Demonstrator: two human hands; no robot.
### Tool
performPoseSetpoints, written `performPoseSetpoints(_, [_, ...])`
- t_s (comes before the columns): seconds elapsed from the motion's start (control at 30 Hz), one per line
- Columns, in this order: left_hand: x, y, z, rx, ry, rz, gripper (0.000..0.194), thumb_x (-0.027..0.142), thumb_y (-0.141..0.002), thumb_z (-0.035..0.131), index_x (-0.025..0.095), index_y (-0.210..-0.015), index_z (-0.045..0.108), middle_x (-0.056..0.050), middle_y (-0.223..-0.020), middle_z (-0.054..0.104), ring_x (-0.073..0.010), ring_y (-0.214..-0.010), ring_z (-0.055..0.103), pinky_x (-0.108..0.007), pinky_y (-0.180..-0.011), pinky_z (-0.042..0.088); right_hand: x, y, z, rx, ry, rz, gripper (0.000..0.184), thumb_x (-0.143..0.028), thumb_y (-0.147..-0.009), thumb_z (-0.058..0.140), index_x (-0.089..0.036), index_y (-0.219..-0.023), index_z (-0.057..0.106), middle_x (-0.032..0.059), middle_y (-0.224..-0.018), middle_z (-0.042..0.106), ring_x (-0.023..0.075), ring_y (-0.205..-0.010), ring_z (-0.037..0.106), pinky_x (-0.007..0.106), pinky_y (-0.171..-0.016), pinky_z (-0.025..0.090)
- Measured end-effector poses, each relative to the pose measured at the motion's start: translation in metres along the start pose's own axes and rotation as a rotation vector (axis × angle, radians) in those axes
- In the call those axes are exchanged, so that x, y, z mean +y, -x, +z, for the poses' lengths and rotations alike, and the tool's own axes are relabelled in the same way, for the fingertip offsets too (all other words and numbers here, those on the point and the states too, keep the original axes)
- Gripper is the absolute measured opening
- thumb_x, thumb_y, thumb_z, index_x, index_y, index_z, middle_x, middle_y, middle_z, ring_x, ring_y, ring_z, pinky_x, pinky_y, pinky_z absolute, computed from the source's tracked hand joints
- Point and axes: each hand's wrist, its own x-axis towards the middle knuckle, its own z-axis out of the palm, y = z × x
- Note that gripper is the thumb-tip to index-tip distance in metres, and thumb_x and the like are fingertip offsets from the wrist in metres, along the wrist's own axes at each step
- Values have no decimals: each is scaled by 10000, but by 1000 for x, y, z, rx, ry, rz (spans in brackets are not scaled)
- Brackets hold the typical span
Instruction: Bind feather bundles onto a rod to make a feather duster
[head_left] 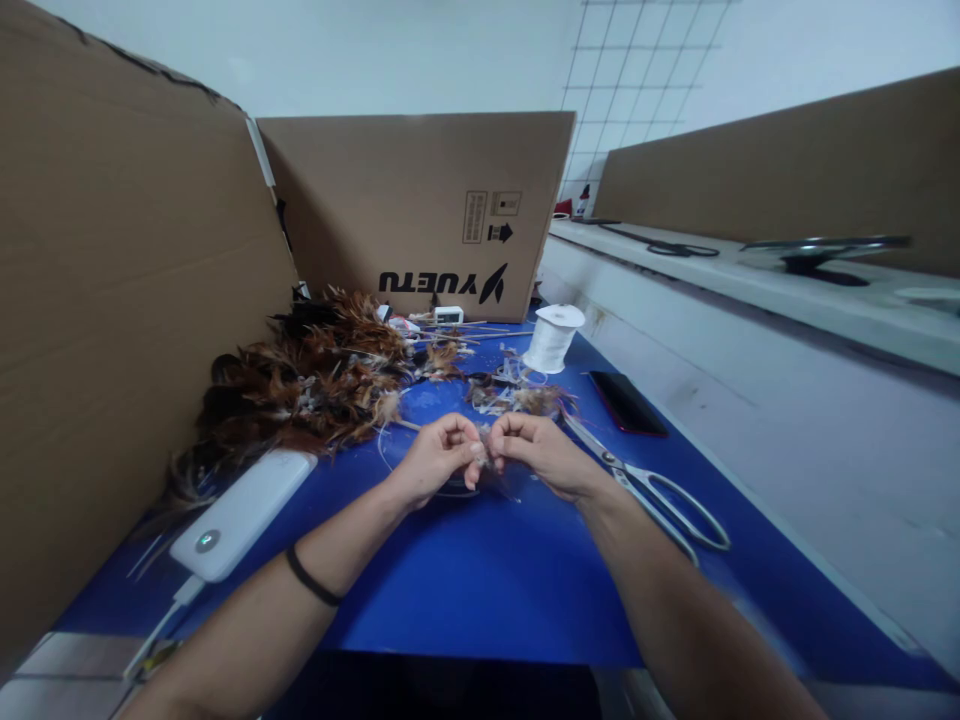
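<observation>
Over the middle of the blue table (480, 590), my left hand (439, 462) and my right hand (541, 455) meet with thumbs and fingertips pinched. Between them is a small fluffy greyish feather (486, 447), partly hidden by the fingers. Just beyond my hands lies a loose cluster of feathers (536, 400) with clear plastic bits. To the left spreads a large pile of brown and black feathers (315, 375). Silver scissors (637, 480) rest beside my right wrist, blades pointing away from me.
A white power bank (244, 515) with a cable lies at left. A white spool (553, 338) stands at the back right, near a dark phone (626, 402). Cardboard (412, 200) walls off the back and left side. A white ledge (750, 290) runs along the right.
</observation>
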Motion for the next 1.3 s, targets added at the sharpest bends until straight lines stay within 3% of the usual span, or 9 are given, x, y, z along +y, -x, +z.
performPoseSetpoints(0.4, [0,-1,-1,30,-19,-18,277,319,-715,667,146,-788,463,34,-533,572,-66,-401,512,-183,-453,407,-2,0,1,37,80,-59,61,-194,-686,573,-169,-656,526,-34,-554,532,88,-529,488,239,-566,405])
performPoseSetpoints(0.93, [-5,1,1,-34,-108,-105,289,351,-688,675,117,-776,530,9,-501,583,-91,-412,537,-222,-464,456,-2,0,0,31,355,-129,43,-204,-669,537,-163,-671,527,-44,-581,474,82,-535,398,217,-515,313])
performPoseSetpoints(1.3, [-3,1,2,-38,-110,-130,305,381,-694,670,119,-763,531,8,-505,577,-87,-418,533,-220,-475,452,3,1,3,48,415,-141,51,-229,-703,551,-180,-716,546,-30,-615,538,96,-552,451,223,-535,357])
